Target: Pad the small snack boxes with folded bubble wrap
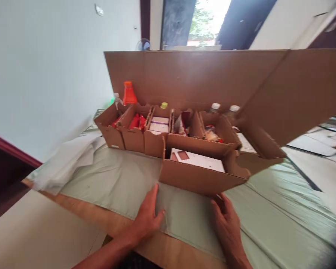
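A brown cardboard bin (198,179) sits crosswise in front of a row of similar bins, with a white box (201,160) lying inside it. My left hand (149,215) is over the cloth just below the bin's left corner, thumb and fingers apart, holding nothing. Near the bin's lower front edge is my right hand (226,220), its thumb apart from its fingers. Its fingertips reach that edge; whether they touch it I cannot tell. Behind, the row's bins hold red packets (137,121), white boxes with purple edges (159,124) and other packs.
A tall cardboard panel (196,74) stands behind the bins. An orange bottle (129,93) and several capped bottles rise between them. A green cloth (123,175) covers the wooden table (81,201); crumpled white sheeting (67,160) lies at the left. A wall stands left.
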Demonstrator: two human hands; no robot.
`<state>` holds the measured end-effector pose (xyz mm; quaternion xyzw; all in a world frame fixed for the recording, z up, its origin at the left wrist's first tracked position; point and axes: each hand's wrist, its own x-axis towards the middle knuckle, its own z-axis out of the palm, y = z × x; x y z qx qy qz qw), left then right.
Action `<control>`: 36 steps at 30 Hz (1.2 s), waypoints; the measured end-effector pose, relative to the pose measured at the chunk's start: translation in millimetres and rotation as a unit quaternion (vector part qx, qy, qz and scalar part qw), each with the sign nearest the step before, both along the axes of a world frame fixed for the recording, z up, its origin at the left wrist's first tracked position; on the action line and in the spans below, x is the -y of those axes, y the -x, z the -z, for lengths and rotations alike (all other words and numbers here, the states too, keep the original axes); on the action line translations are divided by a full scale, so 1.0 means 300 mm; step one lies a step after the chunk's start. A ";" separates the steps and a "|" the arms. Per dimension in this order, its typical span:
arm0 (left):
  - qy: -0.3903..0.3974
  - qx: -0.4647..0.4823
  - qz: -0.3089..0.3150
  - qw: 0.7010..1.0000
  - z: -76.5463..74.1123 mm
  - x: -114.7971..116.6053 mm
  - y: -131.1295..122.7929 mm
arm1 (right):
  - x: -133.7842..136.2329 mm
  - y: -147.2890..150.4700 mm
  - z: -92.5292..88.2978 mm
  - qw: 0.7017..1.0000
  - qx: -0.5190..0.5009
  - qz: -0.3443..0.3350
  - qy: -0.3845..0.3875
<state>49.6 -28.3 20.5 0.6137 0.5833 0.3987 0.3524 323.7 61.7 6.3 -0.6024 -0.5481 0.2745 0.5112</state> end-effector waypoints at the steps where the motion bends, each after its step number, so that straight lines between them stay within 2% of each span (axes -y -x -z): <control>1: -0.006 -0.023 0.028 0.999 0.000 0.044 0.013 | -0.003 -0.001 -0.006 1.000 0.001 0.000 0.005; 3: -0.030 -0.060 0.103 0.992 -0.007 0.121 0.070 | -0.005 0.001 -0.026 1.000 0.008 0.004 0.018; 5: -0.065 -0.095 0.125 0.985 -0.036 0.168 0.191 | -0.001 0.008 -0.053 0.999 0.013 0.010 0.033; 6: -0.080 -0.122 0.072 0.987 -0.062 0.179 0.278 | 0.003 0.014 -0.068 0.999 0.014 0.014 0.038; 8: -0.102 -0.206 -0.107 0.967 -0.133 0.178 0.489 | 0.010 0.029 -0.095 0.999 0.015 0.021 0.048; 10: -0.082 -0.329 -0.270 0.901 -0.216 0.159 0.714 | 0.014 0.045 -0.117 0.998 0.025 0.029 0.058; 11: -0.035 -0.397 -0.316 0.861 -0.255 0.148 0.817 | 0.015 0.052 -0.127 0.997 0.034 0.032 0.063; 14: 0.029 -0.436 -0.365 0.822 -0.332 0.116 1.037 | 0.015 0.066 -0.148 0.995 0.064 0.034 0.072; 17: 0.086 -0.442 -0.362 0.816 -0.344 0.093 1.127 | 0.013 0.071 -0.160 0.992 0.094 0.046 0.075; 21: 0.136 -0.445 -0.354 0.811 -0.363 0.081 1.138 | 0.007 0.073 -0.157 0.993 0.090 0.038 0.066; 23: 0.135 -0.446 -0.367 0.805 -0.413 0.079 1.124 | 0.005 0.074 -0.153 0.995 0.074 0.034 0.059; 25: 0.118 -0.442 -0.382 0.803 -0.488 0.079 1.095 | 0.009 0.076 -0.155 0.996 0.064 0.042 0.048; 27: 0.091 -0.430 -0.383 0.813 -0.560 0.078 1.044 | 0.028 0.078 -0.173 0.996 0.061 0.068 0.013; 29: 0.069 -0.414 -0.367 0.830 -0.599 0.077 0.962 | 0.068 0.087 -0.204 0.991 0.063 0.113 -0.044; 30: 0.060 -0.398 -0.349 0.846 -0.600 0.076 0.907 | 0.097 0.096 -0.221 0.986 0.061 0.135 -0.074; 32: 0.048 -0.322 -0.297 0.898 -0.562 0.072 0.772 | 0.168 0.127 -0.248 0.984 0.043 0.141 -0.104; 33: 0.042 -0.210 -0.251 0.944 -0.527 0.071 0.694 | 0.207 0.150 -0.255 0.989 0.027 0.115 -0.094; 34: 0.046 -0.079 -0.206 0.974 -0.486 0.070 0.610 | 0.246 0.179 -0.256 0.996 0.007 0.066 -0.064; 35: 0.069 0.036 -0.173 0.982 -0.443 0.072 0.523 | 0.283 0.211 -0.251 1.000 -0.019 0.001 -0.020; 36: 0.090 0.129 -0.159 0.975 -0.401 0.077 0.435 | 0.316 0.246 -0.243 0.996 -0.050 -0.074 0.032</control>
